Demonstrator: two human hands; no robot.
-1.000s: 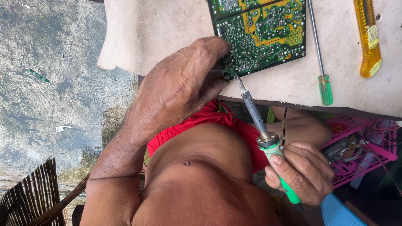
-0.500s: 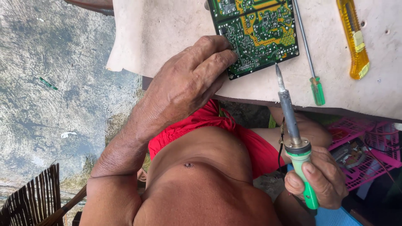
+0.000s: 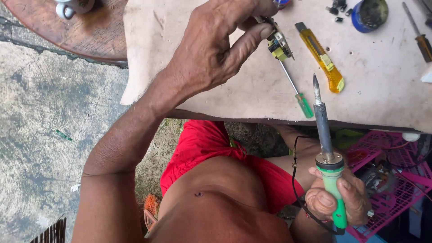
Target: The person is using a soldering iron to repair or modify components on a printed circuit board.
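The left hand pinches a circuit board edge-on above the table. The right hand grips a soldering iron (tip up).

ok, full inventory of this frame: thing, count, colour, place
circuit board: 1, edge-on, yellow parts, in left hand
soldering iron: 1, green handle, right hand, tip up
utility knife: 1, yellow, on table
screwdriver: 1, green handle, table front edge
second screwdriver: 1, brown handle, table right
round tin: 1, blue, table top
table: 1, pale
cup: 1, white, brown round top
basket: 1, pink, below table
left hand: 1
right hand: 1
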